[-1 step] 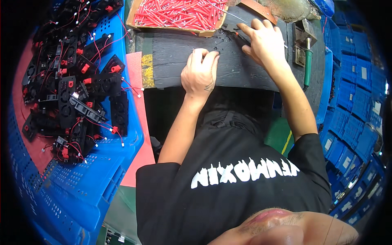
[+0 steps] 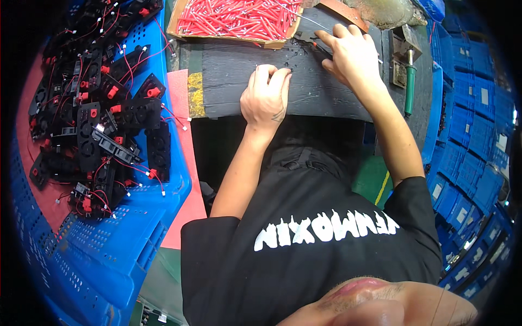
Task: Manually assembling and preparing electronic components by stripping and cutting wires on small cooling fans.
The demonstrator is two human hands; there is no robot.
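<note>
My left hand [image 2: 265,96] rests at the front of the dark workbench top [image 2: 223,70], fingers curled together in a pinch. Whatever is between its fingertips, if anything, is too small to make out. Farther right, my right hand [image 2: 350,56] bends its fingers down over the bench, closed around a dark slim thing [image 2: 322,48] that is mostly hidden and whose kind does not show. A thin pale wire [image 2: 312,22] runs toward those fingers from the carton side. Small black bits [image 2: 293,54] lie between the two hands.
An open carton [image 2: 228,39] of short red wires or tubes stands at the back. To the right, a green-handled soldering iron [image 2: 410,87] leans by a metal stand [image 2: 406,41]. A blue perforated crate [image 2: 157,212] at left carries black fan assemblies [image 2: 87,130]. Blue bins [image 2: 467,125] line the right.
</note>
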